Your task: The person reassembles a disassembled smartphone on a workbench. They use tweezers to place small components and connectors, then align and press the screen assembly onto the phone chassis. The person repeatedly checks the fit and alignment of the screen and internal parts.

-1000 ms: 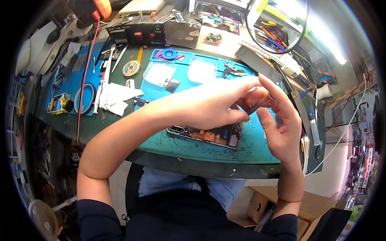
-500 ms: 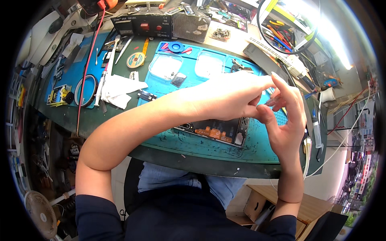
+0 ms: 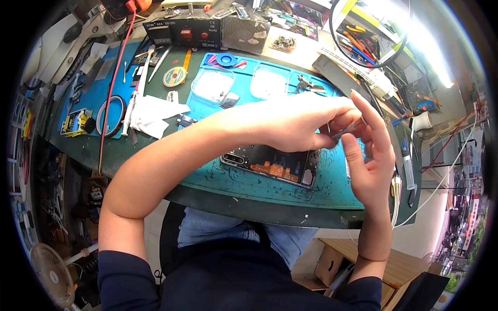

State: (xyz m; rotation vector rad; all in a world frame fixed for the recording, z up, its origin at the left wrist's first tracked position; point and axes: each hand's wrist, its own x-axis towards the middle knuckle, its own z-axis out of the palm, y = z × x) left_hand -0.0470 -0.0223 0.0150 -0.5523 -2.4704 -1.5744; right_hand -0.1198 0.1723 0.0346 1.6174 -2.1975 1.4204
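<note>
My left hand (image 3: 293,124) reaches across above the blue work mat (image 3: 327,202), its fingers curled on a small, thin part (image 3: 346,129) that I cannot make out well. My right hand (image 3: 373,163) grips the same part from the right, fingertips close to those of my left hand. Beneath them lies an opened phone (image 3: 277,171) with an orange flex cable, partly hidden by my left wrist. Clear plastic trays (image 3: 212,83) and loose small components sit on the mat behind my hands.
A black bench device (image 3: 181,33) stands at the back. To the left lie a solder wick spool (image 3: 174,76), white tissue (image 3: 153,114) and a red cable (image 3: 115,78). Syringes (image 3: 407,171) and white wires are at the right. A fan (image 3: 52,269) stands lower left.
Over the last second both hands shifted slightly up and right in the view. Since half a second ago the fingers have changed position, showing more of the thin part between them.
</note>
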